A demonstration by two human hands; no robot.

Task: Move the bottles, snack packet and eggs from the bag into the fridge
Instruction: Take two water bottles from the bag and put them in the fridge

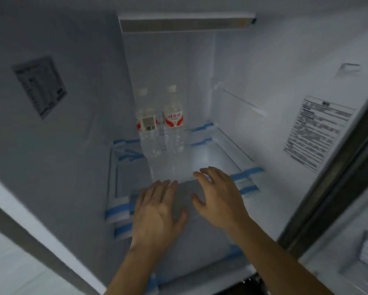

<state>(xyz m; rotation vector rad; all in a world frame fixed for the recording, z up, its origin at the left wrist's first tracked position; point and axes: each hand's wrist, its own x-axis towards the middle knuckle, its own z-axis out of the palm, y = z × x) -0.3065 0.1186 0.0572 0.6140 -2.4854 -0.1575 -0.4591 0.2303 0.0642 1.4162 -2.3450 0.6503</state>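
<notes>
Two clear water bottles (159,122) with red-and-white labels stand upright, side by side, at the rear of the fridge shelf (217,154). Left hand (157,211) and right hand (219,196), both spread and empty, hover well forward.

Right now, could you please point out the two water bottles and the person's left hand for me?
Left water bottle (147,133): head view, on its label and clear body.
Right water bottle (174,124): head view, on its red and white label.
Left hand (155,211): head view, on the back of the hand.
</notes>
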